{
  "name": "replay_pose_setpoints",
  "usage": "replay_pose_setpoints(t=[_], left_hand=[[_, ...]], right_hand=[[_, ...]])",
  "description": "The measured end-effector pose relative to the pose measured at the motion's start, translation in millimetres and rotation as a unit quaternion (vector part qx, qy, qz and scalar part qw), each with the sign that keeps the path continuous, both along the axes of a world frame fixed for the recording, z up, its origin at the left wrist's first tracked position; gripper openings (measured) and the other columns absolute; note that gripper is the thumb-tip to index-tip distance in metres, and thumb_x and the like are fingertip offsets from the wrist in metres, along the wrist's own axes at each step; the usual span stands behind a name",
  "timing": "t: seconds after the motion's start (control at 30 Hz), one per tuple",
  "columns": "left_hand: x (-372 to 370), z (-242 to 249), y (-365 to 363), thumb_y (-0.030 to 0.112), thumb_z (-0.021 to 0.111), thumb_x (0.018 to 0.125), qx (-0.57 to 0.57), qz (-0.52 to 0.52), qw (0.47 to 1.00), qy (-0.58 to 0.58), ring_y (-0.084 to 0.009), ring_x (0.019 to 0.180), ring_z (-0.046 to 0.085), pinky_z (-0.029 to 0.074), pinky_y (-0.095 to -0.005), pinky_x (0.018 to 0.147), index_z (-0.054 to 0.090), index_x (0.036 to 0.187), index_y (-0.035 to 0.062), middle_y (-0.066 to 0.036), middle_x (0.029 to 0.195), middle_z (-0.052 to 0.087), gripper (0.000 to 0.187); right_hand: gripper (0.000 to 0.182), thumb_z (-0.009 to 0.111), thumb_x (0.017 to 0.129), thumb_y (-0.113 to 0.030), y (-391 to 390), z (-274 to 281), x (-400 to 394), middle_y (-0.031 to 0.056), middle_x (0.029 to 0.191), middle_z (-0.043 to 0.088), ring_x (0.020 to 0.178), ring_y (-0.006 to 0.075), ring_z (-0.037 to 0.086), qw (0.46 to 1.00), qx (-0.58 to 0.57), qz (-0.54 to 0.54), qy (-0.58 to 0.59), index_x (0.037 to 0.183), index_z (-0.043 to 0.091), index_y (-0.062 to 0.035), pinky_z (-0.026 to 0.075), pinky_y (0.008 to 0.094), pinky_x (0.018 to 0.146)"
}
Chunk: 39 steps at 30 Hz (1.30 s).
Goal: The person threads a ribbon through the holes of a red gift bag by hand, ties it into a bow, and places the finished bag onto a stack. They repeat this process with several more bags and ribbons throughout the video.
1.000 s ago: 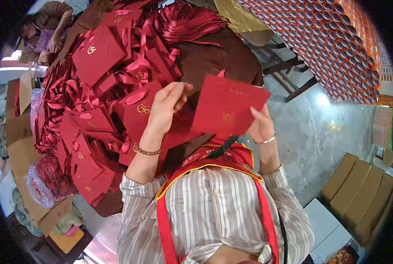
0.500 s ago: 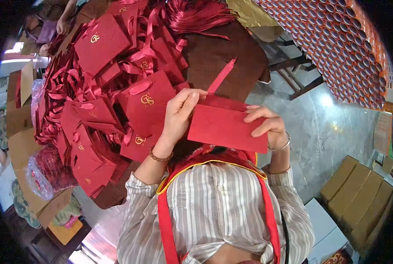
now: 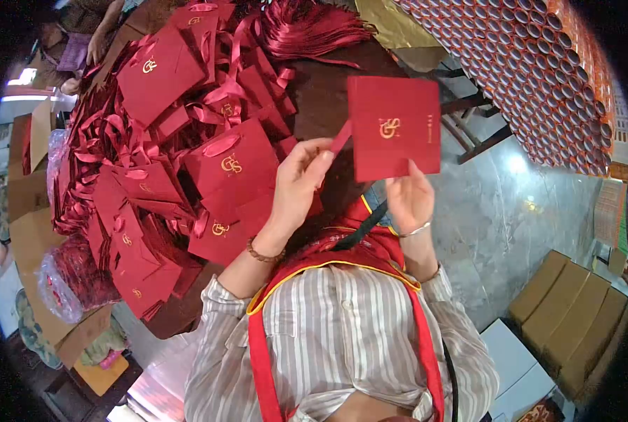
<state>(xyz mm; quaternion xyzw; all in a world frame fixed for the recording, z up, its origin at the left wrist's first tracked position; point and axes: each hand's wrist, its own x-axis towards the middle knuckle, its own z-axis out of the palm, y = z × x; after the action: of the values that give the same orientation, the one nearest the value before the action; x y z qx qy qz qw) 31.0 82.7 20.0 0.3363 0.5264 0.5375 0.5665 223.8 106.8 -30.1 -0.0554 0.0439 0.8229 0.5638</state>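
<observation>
Red packet held up by its lower edge, ribbon pinched at its side

From where I stand, the red packet [image 3: 391,158] is up in the air in front of the apron [image 3: 321,246], beyond the near edge of the brown-covered counter [image 3: 321,88]. The right hand [image 3: 411,200] has it clamped at the lower edge, thumb over the front and fingers beneath, a grip I'd say leaves the printed face uncovered. The left hand [image 3: 301,176] has its fingers together on a pink-red ribbon [image 3: 342,137] at the packet's left side; held out like that, it probably stays off the print.

A heap of red packets [image 3: 159,81] lies overlapping at the left, many faces upward, perhaps simply to be near the left arm. A bundle of loose ribbons [image 3: 314,32] sits apart at the far side, likely to keep its strands from mixing in. A co-worker's hand [image 3: 97,49] is beyond the heap.

The held packet carries a gold monogram, apparently G and S, matched on several in the heap. A tiny line of gold print runs along its right side, too small to read. Lettering on the apron is folded and partly hidden; I can't make it out.
</observation>
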Motion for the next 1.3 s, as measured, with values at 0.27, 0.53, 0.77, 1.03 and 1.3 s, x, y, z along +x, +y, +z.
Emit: replay_pose_setpoints(t=[0.27,0.53,0.77,1.03,1.3], left_hand=[[-3.8,4.0,20.2,0.008,0.059,0.082,0.033,-0.016,0.999,0.010,-0.0081,0.082,0.054,0.043,-0.0217,0.075,0.055,0.105,-0.0037,-0.004,0.091,0.061,0.026],[-44.5,22.8,65.9,0.012,0.061,0.078,0.035,-0.347,0.914,0.207,-0.0088,0.079,0.054,0.043,-0.0236,0.072,0.059,0.101,-0.0059,-0.003,0.087,0.062,0.029],[-33.9,13.1,56.7,0.015,0.061,0.078,0.003,-0.459,0.863,0.210,-0.0085,0.074,0.054,0.042,-0.0229,0.068,0.061,0.095,-0.0020,-0.004,0.078,0.062,0.024],[-35.5,-3.7,23.7,0.019,0.056,0.085,-0.023,-0.259,0.959,0.113,-0.0027,0.059,0.043,0.037,-0.0172,0.055,0.060,0.095,0.0005,0.002,0.077,0.057,0.021],[-39.1,-7.0,17.5,0.020,0.047,0.091,-0.007,-0.240,0.969,0.051,-0.0022,0.053,0.038,0.032,-0.0157,0.049,0.057,0.108,0.0004,0.001,0.074,0.057,0.028]], right_hand=[[0.049,0.050,0.087,-0.031,-17.7,16.5,-10.3,0.0105,0.135,0.038,0.124,0.0284,0.034,0.992,-0.022,0.101,-0.071,0.130,0.037,-0.0124,0.025,0.0461,0.103],[0.035,0.052,0.087,-0.022,39.0,65.2,34.4,0.0115,0.125,0.048,0.116,0.0259,0.043,0.681,0.235,-0.107,-0.685,0.120,0.049,-0.0099,0.035,0.0379,0.095],[0.018,0.063,0.076,-0.009,21.8,64.0,-9.7,0.0125,0.092,0.061,0.087,0.0253,0.059,0.405,0.517,0.031,-0.753,0.093,0.061,-0.0004,0.046,0.0318,0.077],[0.021,0.063,0.076,-0.009,-1.7,40.0,-0.9,0.0122,0.089,0.062,0.082,0.0243,0.059,0.472,0.420,0.064,-0.773,0.096,0.062,-0.0007,0.046,0.0300,0.074],[0.017,0.067,0.074,-0.012,-16.0,27.0,6.5,0.0113,0.086,0.061,0.079,0.0226,0.058,0.426,0.400,-0.034,-0.811,0.086,0.060,-0.0019,0.045,0.0291,0.072]])
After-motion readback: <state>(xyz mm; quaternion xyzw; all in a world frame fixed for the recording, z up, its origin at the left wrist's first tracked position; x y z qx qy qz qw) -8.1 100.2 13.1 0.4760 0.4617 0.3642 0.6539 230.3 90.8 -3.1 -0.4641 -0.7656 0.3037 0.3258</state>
